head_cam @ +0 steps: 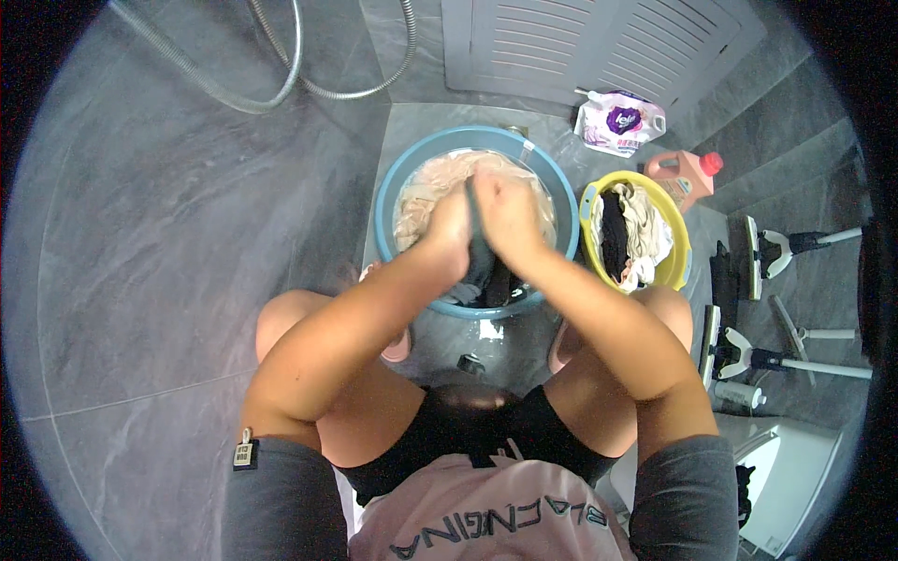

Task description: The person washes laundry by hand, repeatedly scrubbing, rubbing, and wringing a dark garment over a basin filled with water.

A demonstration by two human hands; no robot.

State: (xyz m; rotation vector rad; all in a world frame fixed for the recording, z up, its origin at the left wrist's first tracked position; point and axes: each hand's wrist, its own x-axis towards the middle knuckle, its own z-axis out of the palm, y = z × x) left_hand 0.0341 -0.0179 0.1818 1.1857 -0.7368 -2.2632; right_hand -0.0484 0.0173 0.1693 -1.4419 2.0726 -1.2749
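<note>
A round blue plastic basin (386, 261) stands on the floor between my feet, with light beige fabric (421, 199) soaking in water in it. Over the basin my left hand (450, 223) and my right hand (510, 214) come together, somewhat blurred, on a dark grey-green cloth (481, 245). The cloth is pinched between them and hangs down towards dark fabric at the near side of the basin. The fingertips are partly hidden. To the right of my right hand is a yellow oval basin (679, 242) holding black, beige and white clothes (640, 217).
Behind the yellow basin are a detergent pouch (619, 123) and a pink jug with a red cap (684, 175). Flat-headed mops (754, 259) and a white bottle (738, 396) are at the right. A metal shower hose (245, 105) loops at the upper left.
</note>
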